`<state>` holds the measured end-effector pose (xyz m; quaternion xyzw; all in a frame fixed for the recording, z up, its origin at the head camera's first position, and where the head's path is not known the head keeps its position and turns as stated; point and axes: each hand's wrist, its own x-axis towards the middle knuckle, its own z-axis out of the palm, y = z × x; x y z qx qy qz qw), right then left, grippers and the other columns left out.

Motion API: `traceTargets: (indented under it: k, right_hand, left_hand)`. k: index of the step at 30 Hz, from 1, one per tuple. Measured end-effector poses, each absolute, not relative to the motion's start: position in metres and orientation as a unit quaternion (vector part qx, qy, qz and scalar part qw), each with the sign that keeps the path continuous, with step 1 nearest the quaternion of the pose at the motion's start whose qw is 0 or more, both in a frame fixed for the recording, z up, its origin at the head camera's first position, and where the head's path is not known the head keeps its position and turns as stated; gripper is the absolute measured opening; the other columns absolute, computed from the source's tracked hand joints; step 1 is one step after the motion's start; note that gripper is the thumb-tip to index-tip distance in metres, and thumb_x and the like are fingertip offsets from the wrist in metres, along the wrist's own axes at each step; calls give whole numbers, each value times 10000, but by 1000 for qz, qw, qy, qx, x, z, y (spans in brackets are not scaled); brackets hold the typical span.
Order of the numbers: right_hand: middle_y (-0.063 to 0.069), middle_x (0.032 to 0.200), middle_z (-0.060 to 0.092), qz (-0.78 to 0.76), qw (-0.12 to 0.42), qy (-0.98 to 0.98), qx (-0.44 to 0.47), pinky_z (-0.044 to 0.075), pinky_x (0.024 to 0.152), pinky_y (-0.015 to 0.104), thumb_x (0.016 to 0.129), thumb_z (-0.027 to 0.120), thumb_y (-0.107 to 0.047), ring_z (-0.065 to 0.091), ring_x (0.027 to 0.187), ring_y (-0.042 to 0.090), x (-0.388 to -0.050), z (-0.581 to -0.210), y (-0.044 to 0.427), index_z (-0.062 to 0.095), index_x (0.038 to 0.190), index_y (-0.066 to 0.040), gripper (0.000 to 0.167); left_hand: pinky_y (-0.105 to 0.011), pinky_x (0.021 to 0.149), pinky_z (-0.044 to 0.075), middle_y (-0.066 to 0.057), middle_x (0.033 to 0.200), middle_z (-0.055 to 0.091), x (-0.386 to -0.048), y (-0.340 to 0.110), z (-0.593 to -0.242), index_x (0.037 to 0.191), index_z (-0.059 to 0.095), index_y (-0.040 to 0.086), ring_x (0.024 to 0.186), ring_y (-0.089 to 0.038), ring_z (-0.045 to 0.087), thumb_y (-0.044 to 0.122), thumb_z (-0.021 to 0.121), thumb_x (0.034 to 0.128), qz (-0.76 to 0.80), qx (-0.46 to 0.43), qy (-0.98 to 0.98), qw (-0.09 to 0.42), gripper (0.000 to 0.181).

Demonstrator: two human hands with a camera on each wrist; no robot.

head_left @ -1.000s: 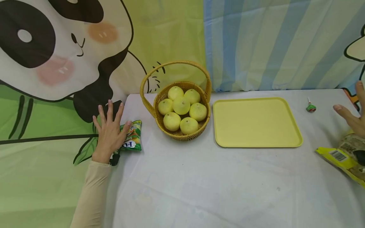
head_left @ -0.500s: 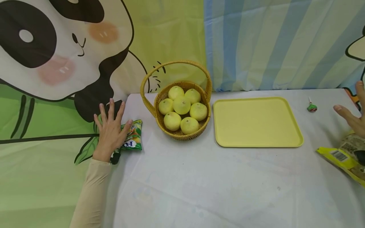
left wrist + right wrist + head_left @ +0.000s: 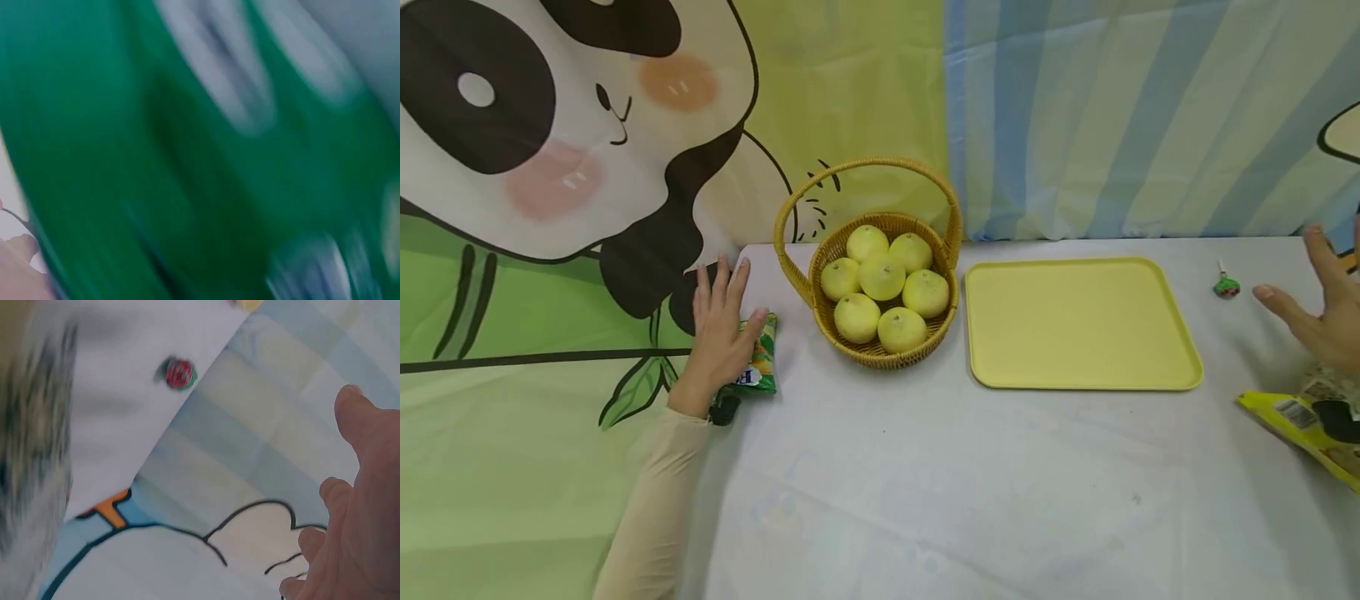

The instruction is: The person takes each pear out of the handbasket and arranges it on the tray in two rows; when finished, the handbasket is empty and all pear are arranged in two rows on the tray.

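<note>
At the table's left edge, my left hand (image 3: 718, 337) hovers over or touches a green snack bag (image 3: 765, 360), fingers straight; contact is unclear, and the hand covers part of the bag. Blurred green packaging (image 3: 112, 144) fills most of the left wrist view, with a bit of the hand in its lower left corner. My right hand (image 3: 1333, 317) is at the far right, fingers spread and holding nothing. Below it lies a yellow bag (image 3: 1292, 414), cut off by the view's edge. Left of that hand is a lollipop (image 3: 1227, 286) with a green and red wrapper, also seen in the right wrist view.
A wicker basket (image 3: 880, 360) with a tall handle holds several round yellow-green fruits (image 3: 882, 276) near the back of the white table (image 3: 970, 483). Right of it lies a yellow tray (image 3: 1082, 325). A printed cloth (image 3: 865, 75) hangs behind the table.
My left hand has moved right, covering more of the green snack bag. My right hand has come a little left, towards the lollipop. The head view has shifted slightly.
</note>
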<state>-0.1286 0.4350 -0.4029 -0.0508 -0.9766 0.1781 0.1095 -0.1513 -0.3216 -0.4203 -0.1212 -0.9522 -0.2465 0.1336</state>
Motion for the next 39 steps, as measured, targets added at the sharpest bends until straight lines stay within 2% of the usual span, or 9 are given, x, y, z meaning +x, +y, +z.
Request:
traceTargets:
  k: [3,6,9,13,19,22,26,32,39]
  right_hand:
    - [221,1744,-169,135,110,-985,-2,-80,1238,726,854,134,-965,-148,1601,513,-132,-401,420,22,1702,-140,1189]
    - [223,1737,-157,84,79,-993,32,-102,1213,757,966,214,-862,-160,1579,547,-135,-396,399,16,1706,-161,1038]
    - [245,1758,-43,108,80,-988,83,-32,1211,780,1041,410,-702,-48,1590,572,-138,-392,371,68,1717,-173,923]
    - [255,1721,269,225,140,-940,213,187,1205,754,1006,694,-443,277,1527,581,-144,-393,324,264,1696,-162,861]
    - [126,1711,366,337,69,-895,285,316,1153,709,960,777,-224,370,1522,478,-150,-381,242,277,1692,-287,889]
    - [81,1705,387,380,33,-867,320,380,1153,638,963,778,-198,415,1520,396,-156,-378,206,282,1686,-305,883]
    - [36,1715,374,435,-9,-828,354,401,1175,588,952,797,-196,437,1519,336,-166,-373,164,287,1683,-300,897]
    - [-11,1722,357,497,-61,-790,353,342,1219,610,918,835,-185,403,1550,323,-194,-371,115,300,1681,-270,935]
    - [39,1724,353,516,-110,-785,323,288,1277,510,871,882,-189,341,1587,295,-227,-371,83,372,1656,-185,936]
  left_hand:
    - [-706,1254,-49,-21,1800,-65,-157,-304,-420,1725,92,232,1641,-327,-181,659,391,1065,-335,-139,-924,121,842]
    - [-625,1295,-17,-1,1799,-56,-159,-282,-414,1724,29,205,1657,-257,-112,479,486,1101,-429,-126,-890,88,820]
    - [-546,1322,38,-20,1800,28,-166,-261,-413,1719,38,199,1665,-209,0,273,554,1091,-543,-100,-831,67,816]
    - [-473,1313,188,-44,1769,201,-177,-237,-421,1691,189,187,1642,-190,182,116,565,1049,-678,-52,-730,66,748]
    - [-364,1286,249,-71,1757,254,-185,-214,-428,1652,294,69,1629,-192,213,-74,507,958,-779,24,-622,72,740]
    - [-357,1282,264,-61,1753,270,-187,-206,-434,1647,327,69,1632,-204,213,-100,487,937,-795,50,-600,76,747]
    - [-376,1263,318,-49,1703,373,-188,-199,-442,1628,403,109,1582,-198,334,-82,476,943,-799,74,-592,77,715]
    - [-374,1254,320,-51,1628,472,-191,-190,-450,1549,528,86,1531,-178,397,-64,468,920,-824,106,-547,101,650]
    - [-346,1248,322,-20,1595,521,-194,-185,-456,1511,580,88,1545,-165,391,-118,416,862,-840,116,-516,121,700]
